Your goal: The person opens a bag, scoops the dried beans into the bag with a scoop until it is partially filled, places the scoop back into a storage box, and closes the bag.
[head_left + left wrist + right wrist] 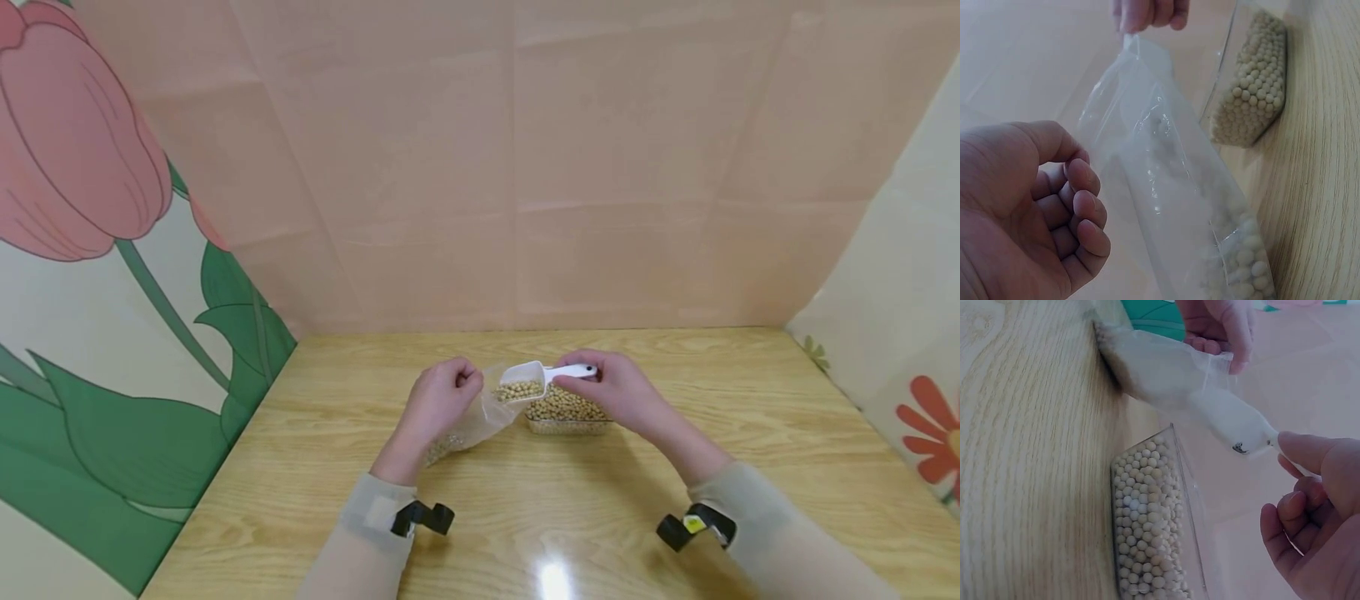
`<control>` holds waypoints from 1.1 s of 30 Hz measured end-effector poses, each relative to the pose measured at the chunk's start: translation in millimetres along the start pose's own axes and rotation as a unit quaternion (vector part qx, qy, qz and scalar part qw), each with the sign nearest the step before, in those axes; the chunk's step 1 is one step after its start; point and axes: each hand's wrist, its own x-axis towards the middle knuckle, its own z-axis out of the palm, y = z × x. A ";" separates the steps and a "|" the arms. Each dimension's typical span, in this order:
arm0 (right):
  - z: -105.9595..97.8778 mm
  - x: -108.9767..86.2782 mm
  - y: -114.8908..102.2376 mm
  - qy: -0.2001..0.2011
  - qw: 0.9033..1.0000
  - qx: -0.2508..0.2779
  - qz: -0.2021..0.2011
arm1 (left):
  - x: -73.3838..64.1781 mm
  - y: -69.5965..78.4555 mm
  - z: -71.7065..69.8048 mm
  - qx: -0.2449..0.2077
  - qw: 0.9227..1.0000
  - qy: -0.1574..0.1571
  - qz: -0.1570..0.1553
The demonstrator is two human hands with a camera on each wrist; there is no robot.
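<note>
My right hand grips the handle of a white plastic scoop, with soybeans lying in its bowl. The scoop's front end reaches into the mouth of a clear plastic bag. With curled fingers, my left hand pinches the bag's upper edge. Soybeans fill the lower part of the bag, which slants down to the table on the left. Just under the scoop and right hand stands a clear rectangular container heaped with soybeans.
The wood-grain table runs back to a pink wall covering. A tulip-printed sheet borders the left side, and a pale sheet with a red flower borders the right. A black camera mount sits on each wrist.
</note>
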 end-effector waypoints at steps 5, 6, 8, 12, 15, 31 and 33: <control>-1.6 -0.5 -4.9 0.007 0.999 -0.039 -0.032 | -1.3 1.6 -1.6 -0.007 1.000 -0.003 -0.007; -1.9 -0.7 -6.8 0.009 0.998 -0.045 -0.039 | -1.3 2.0 -2.2 -0.008 1.000 -0.003 -0.005; -2.3 -1.1 -9.9 0.013 0.997 -0.059 -0.056 | -1.5 2.5 -3.0 -0.008 1.000 -0.001 -0.003; -2.2 -2.0 -13.2 0.026 0.990 -0.096 -0.099 | -1.2 3.1 -3.5 -0.002 1.000 0.004 0.002; -2.2 -3.0 -14.9 0.034 0.985 -0.116 -0.122 | -1.2 2.7 -3.3 0.000 1.000 0.007 0.002; -30.3 -9.2 -14.5 0.018 0.998 -0.033 -0.048 | -1.0 1.2 -2.0 0.003 1.000 0.010 0.006; -37.6 -10.6 -12.3 0.019 0.999 -0.033 -0.039 | -0.9 0.2 -1.9 0.002 1.000 0.008 0.004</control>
